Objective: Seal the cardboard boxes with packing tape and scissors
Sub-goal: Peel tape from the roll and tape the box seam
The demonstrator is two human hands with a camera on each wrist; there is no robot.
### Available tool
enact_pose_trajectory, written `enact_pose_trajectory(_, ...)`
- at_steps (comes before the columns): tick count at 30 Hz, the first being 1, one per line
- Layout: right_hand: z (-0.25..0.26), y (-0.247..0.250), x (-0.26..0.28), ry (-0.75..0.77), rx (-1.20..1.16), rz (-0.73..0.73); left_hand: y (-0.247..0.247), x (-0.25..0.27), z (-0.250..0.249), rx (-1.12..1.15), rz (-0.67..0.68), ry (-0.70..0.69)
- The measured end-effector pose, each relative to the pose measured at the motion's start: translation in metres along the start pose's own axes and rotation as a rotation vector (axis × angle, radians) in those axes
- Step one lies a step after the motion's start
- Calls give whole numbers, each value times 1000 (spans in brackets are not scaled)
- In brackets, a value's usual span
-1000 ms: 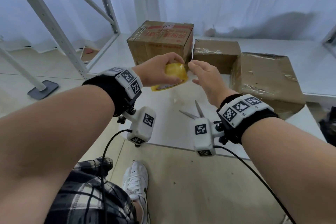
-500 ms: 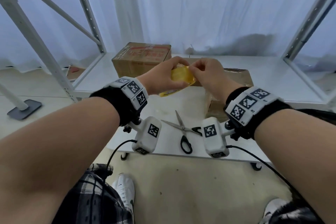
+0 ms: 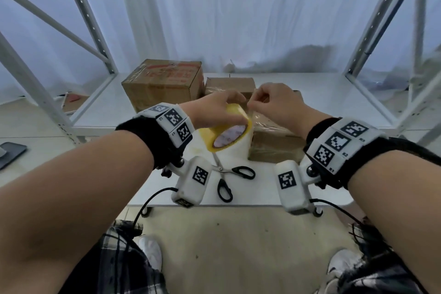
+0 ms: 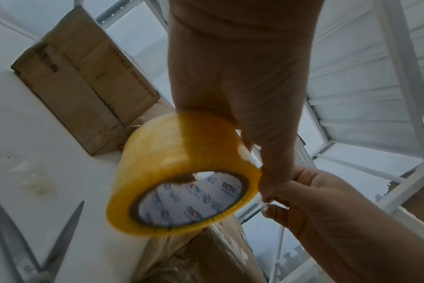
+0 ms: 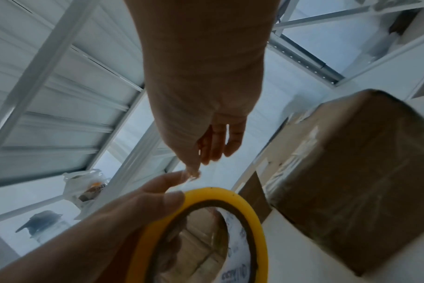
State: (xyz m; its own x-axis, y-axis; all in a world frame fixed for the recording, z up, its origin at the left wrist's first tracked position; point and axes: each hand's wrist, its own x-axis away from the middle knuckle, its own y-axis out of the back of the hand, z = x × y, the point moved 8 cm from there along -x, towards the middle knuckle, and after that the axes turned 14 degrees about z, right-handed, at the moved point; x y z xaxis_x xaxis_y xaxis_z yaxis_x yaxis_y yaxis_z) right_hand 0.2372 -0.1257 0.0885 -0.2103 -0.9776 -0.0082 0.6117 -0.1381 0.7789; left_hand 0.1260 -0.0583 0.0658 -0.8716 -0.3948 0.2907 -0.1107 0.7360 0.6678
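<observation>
Head view: left hand (image 3: pixel 214 112) gripped tape (image 3: pixel 226 133) | right hand (image 3: pixel 274 102) pinched tape end | advice: peel slowly, keep strip flat, untwisted, toward box (image 3: pixel 274 143).

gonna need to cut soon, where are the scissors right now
In the head view the scissors lie open on the white table near its front edge, below the tape roll in the left hand and left of the nearest cardboard box.
</observation>
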Motion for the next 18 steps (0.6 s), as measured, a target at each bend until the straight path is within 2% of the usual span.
enact_pose_trajectory(4, -1, -5, 9, 27, 54, 15, -20, -6, 5, 174, 135, 52)
enact_pose_trajectory(7, -4, -1, 8, 54, 5, -24, -21, -10, 3, 311, 63, 40)
enact_pose_trajectory(11, -10, 3, 5, 97, -76, -51, -18, -15, -4, 389, -9, -13)
enact_pose_trajectory(14, -14, 11, 3, 142, -170, -97, -7, -15, -6, 432, -120, -42)
enact_pose_trajectory(16, -37, 17, 1, 24, -190, -103, -1, -14, -2, 377, -187, -14)
enact_pose_trajectory(17, -51, 15, 1, -74, -84, -40, 0, -14, 1, 346, -203, 1)
enact_pose_trajectory(18, -69, 8, 2, -184, 83, 85, 1, -15, 5, 315, -213, 15)
